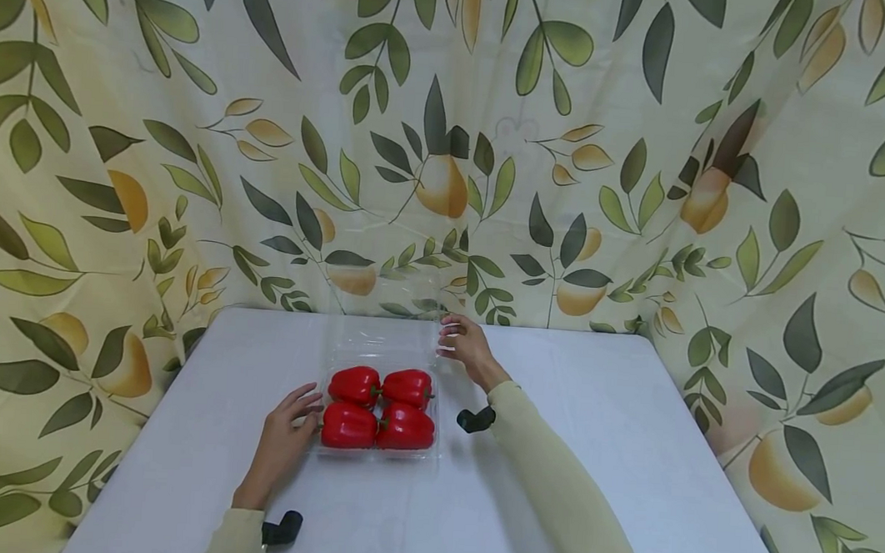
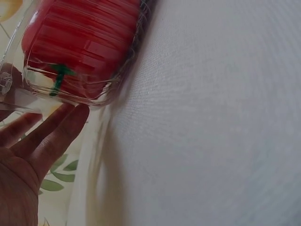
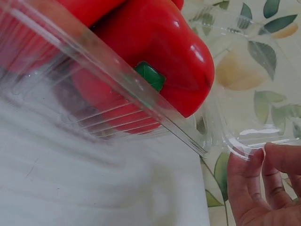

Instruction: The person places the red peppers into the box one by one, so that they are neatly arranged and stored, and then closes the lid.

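Observation:
Several glossy red bell peppers (image 1: 349,426) with green stems sit in a clear plastic clamshell container (image 3: 188,141) on the table. The container's hinged lid (image 1: 382,340) stands raised at the far side. My right hand (image 1: 469,349) pinches the right edge of that lid between thumb and fingers, as the right wrist view shows. At the container's left side is my left hand (image 1: 287,431), its fingers spread and relaxed. In the left wrist view its fingertips (image 2: 81,113) are at the container's lower corner; whether they press on it I cannot tell.
A white cloth-covered table (image 1: 557,374) spreads around the container. Its far edge meets a leaf-and-fruit patterned curtain (image 1: 522,189), which also hangs at both sides. Black devices (image 1: 476,419) are strapped to both wrists.

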A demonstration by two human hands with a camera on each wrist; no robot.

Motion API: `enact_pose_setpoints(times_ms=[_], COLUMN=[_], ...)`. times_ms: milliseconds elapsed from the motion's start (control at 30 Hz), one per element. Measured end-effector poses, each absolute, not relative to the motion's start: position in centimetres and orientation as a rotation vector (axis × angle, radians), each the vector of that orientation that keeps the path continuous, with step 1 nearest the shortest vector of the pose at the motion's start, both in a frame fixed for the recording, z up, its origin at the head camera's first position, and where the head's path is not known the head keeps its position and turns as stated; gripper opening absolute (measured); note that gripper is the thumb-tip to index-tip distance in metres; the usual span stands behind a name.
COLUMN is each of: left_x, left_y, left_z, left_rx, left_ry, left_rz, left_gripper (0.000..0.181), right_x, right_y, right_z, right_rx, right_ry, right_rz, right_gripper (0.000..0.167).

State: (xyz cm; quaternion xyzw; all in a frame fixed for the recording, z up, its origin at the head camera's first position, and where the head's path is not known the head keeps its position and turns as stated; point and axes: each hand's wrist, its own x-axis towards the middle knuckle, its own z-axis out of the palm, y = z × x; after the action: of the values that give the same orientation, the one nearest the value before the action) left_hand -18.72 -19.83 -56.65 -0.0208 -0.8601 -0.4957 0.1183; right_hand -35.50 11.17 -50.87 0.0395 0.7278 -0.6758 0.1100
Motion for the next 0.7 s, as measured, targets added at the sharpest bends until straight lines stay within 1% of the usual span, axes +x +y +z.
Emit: enact_pose_setpoints(times_ms=[467, 700], left_x=[-18.9, -19.2], left_y=[-20.0, -20.2], left_z=[-56.7, -55.6], left_rx=[-0.051, 0.137], left_ry=[-2.547, -2.664], left_rz=[-1.474, -1.471], left_gripper=[0.044, 0.048], right_x=[-35.1, -34.7], right_y=[11.3, 11.7], right_z=[-51.0, -50.5], right_rx=[0.059, 0.002], right_ry=[2.14, 2.192], right_rz=[-2.021, -1.982], right_gripper=[0.038, 0.032])
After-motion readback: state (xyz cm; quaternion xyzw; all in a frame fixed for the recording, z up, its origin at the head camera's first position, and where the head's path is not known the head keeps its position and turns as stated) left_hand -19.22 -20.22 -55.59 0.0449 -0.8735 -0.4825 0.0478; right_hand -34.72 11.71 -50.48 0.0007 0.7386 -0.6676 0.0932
